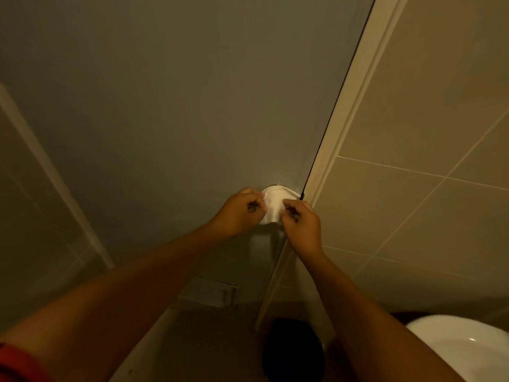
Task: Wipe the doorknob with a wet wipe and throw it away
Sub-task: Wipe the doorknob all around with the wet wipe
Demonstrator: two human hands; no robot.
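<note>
A white wet wipe (275,203) is draped over the doorknob on the grey door (165,119), close to the door's right edge. The knob itself is hidden under the wipe; only a thin metal rim (274,185) shows above it. My left hand (239,213) pinches the wipe's left side. My right hand (301,226) pinches its right side. Both hands press the wipe around the knob.
A cream door frame (347,117) runs diagonally beside the door, with beige wall tiles (413,202) to its right. A dark round bin (293,351) stands on the floor below. A white basin rim (462,343) is at the bottom right. A floor vent (212,293) lies below the knob.
</note>
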